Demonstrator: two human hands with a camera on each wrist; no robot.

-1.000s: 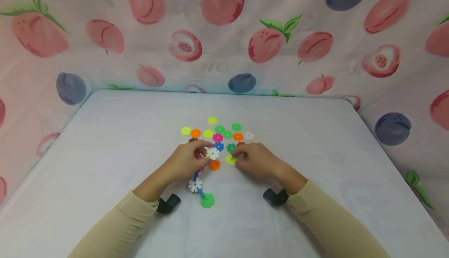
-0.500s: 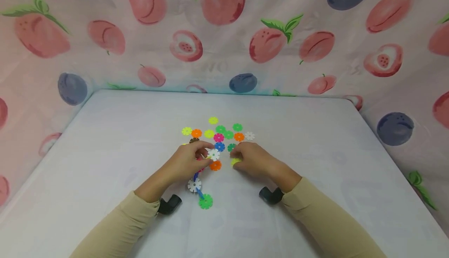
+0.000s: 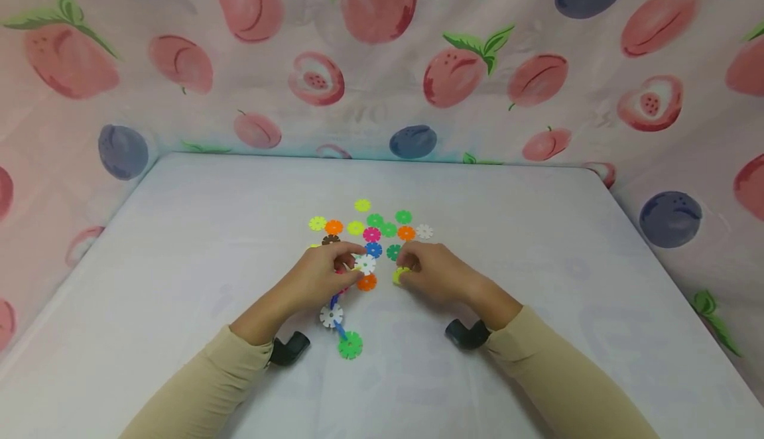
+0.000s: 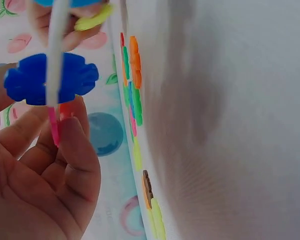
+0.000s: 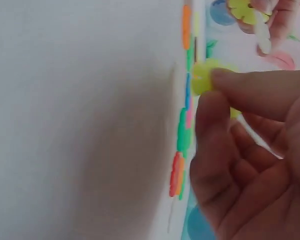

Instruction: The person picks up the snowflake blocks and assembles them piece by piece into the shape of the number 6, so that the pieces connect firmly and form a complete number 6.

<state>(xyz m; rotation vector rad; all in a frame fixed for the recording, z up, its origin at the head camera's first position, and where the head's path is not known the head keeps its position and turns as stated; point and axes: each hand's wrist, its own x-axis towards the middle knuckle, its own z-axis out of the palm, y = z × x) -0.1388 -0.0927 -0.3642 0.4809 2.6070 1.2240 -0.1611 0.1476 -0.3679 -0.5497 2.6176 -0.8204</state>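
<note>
My left hand pinches a chain of slotted snowflake building discs. A white disc stands at its fingertips, and a second white disc, a blue one and a green one trail toward the front. In the left wrist view, a dark blue disc crosses a white one, with a pink disc at the fingers. Just to the right, my right hand pinches a single yellow disc between thumb and forefinger, partly hidden by them. A small gap separates the hands.
Beyond the hands, loose discs lie flat on the white table, among them a pink disc, a brown disc and a white disc. An orange disc lies between the hands. A fruit-patterned cloth stands behind.
The yellow disc at my right fingertips has shifted slightly right and turned in the pinch. My left hand keeps its hold, while the chain's green end has moved slightly toward the front.
</note>
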